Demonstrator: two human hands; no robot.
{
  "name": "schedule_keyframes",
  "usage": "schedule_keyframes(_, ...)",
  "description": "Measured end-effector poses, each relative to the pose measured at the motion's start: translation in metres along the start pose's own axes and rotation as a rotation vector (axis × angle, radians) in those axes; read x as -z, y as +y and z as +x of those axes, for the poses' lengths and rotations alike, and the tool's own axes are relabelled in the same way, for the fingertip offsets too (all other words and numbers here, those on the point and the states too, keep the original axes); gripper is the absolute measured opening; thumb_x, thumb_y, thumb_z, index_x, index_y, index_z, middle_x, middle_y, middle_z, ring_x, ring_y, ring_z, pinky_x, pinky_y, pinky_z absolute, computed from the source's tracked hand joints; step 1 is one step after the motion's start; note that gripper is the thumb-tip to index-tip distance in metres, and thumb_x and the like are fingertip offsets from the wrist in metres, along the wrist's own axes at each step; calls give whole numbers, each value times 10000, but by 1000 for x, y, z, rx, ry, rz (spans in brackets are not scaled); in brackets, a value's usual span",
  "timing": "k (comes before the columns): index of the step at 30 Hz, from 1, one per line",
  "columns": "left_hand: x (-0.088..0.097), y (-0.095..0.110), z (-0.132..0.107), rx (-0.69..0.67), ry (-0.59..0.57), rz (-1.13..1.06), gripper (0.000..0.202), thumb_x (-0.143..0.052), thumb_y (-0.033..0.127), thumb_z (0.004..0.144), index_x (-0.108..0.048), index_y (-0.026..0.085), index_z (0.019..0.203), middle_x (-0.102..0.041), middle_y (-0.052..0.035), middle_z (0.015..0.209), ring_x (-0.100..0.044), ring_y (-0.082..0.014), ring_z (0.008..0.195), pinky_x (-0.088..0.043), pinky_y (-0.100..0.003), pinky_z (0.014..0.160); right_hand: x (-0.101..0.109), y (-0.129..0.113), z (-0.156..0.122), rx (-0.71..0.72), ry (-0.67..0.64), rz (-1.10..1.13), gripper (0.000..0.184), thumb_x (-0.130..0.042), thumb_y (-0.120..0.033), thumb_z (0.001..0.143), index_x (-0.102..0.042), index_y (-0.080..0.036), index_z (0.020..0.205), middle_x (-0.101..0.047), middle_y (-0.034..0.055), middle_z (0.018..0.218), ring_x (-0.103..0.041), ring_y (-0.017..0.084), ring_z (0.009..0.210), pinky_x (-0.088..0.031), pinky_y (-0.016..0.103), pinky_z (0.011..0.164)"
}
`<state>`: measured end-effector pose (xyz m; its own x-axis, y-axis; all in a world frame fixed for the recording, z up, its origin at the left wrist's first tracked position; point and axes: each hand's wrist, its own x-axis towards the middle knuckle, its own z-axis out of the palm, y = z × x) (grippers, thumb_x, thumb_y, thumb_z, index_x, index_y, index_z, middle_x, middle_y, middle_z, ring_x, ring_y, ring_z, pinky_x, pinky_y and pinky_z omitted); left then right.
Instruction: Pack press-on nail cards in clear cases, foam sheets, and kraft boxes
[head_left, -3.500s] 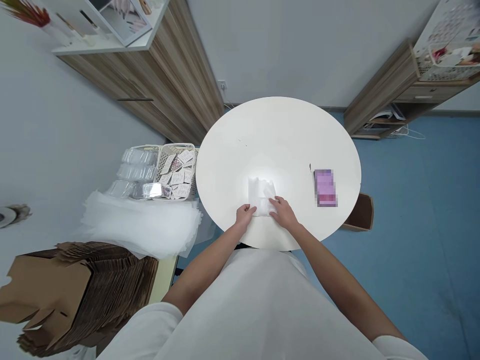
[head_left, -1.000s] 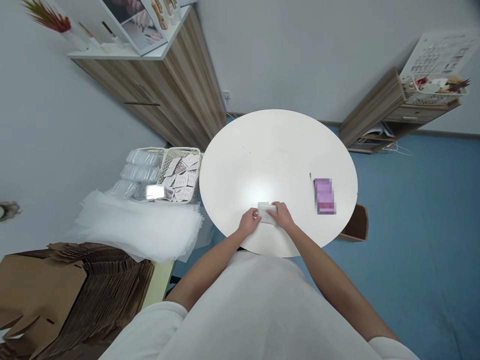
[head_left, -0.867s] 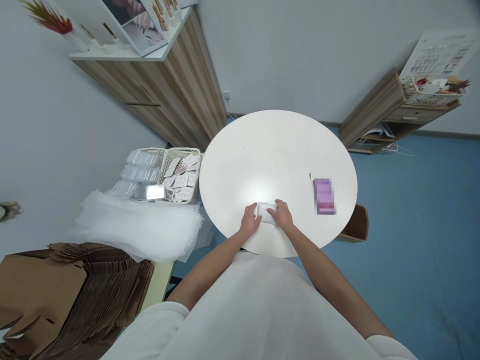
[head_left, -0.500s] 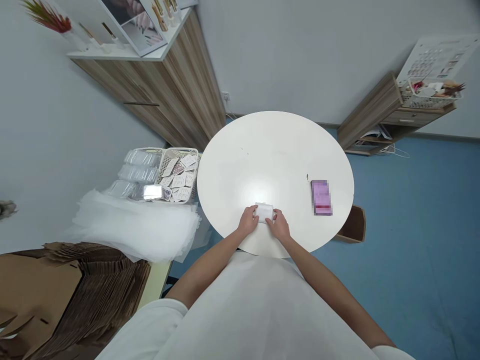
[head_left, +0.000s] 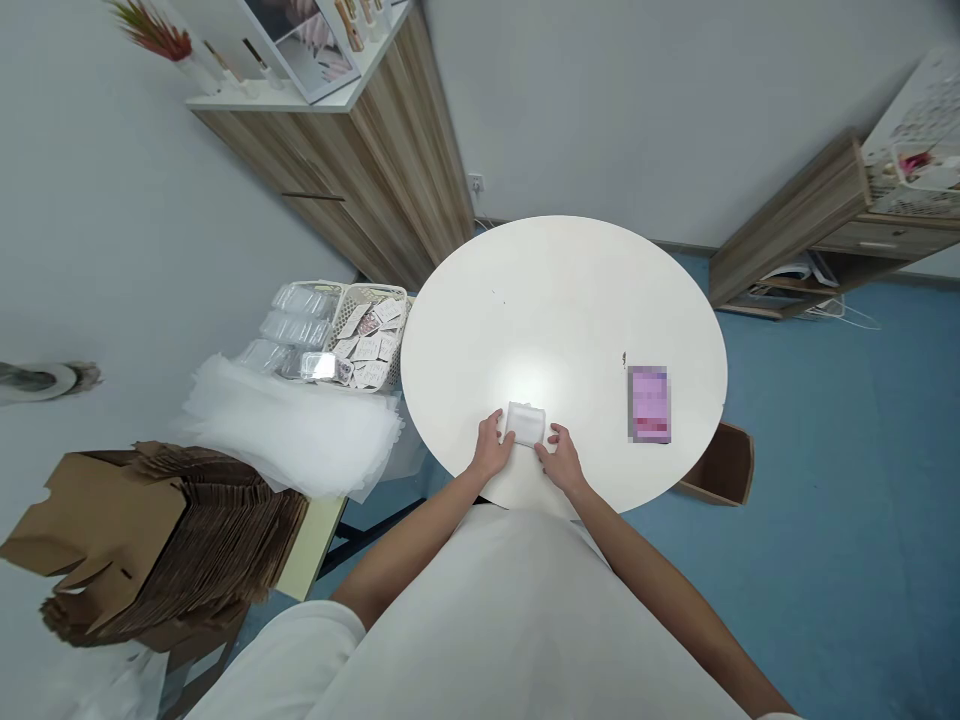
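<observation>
A folded white packet (head_left: 525, 423) lies flat on a round white table (head_left: 562, 290), close to the near edge and right in front of me. My left hand (head_left: 493, 448) sits at its left side, fingers half curled and gripping that edge. My right hand (head_left: 561, 462) rests at its near right corner with the fingertips touching it (whether they pinch it, I cannot tell). Well apart to the right on the table lies a purple card (head_left: 649, 403). Off the table to my left stand a white basket of small printed cards (head_left: 373, 338), a heap of clear sheets (head_left: 292, 425) and a stack of flat cardboard boxes (head_left: 165, 550).
</observation>
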<state>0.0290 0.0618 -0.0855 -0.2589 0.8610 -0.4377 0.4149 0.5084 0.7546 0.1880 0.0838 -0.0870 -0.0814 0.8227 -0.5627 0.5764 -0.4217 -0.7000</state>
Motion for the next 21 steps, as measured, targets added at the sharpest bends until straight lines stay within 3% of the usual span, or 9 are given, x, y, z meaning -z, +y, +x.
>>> schedule_keyframes(5, -5, -2, -6, -57, -121, 28, 591, -501, 214, 757, -273, 239, 1301, -313, -106, 1251, -424, -199, 1073, -381, -364, 914, 0, -4, 4, 29, -103, 47, 590, -485, -341, 704, -291, -249, 1253, -495, 60, 1093, -575, 169, 813, -480, 294, 656)
schedule_keyframes(12, -3, -7, 8, -34, -34, -95, 569, -503, 178, 735, -320, 201, 1274, -384, -122, 1229, -390, -231, 1137, -409, -355, 876, -12, -32, 13, 42, -176, 163, 653, -527, -296, 682, -255, -201, 1268, -478, 98, 1138, -573, 188, 893, -491, 290, 724)
schedule_keyframes(16, 28, -21, 27, -37, 33, -117, 557, -495, 221, 750, -310, 192, 1275, -365, -124, 1258, -370, -240, 1167, -384, -376, 906, -43, -65, 22, 71, -196, 249, 690, -554, -274, 663, -249, -213, 1280, -459, 93, 1162, -570, 181, 905, -488, 305, 752)
schedule_keyframes(21, 92, -46, 61, -81, 104, -174, 567, -478, 186, 746, -273, 176, 1275, -376, -116, 1282, -361, -223, 1188, -337, -378, 962, -96, -118, 49, 95, -198, 182, 704, -532, -283, 669, -233, -240, 1304, -440, 80, 1190, -564, 165, 905, -476, 298, 774)
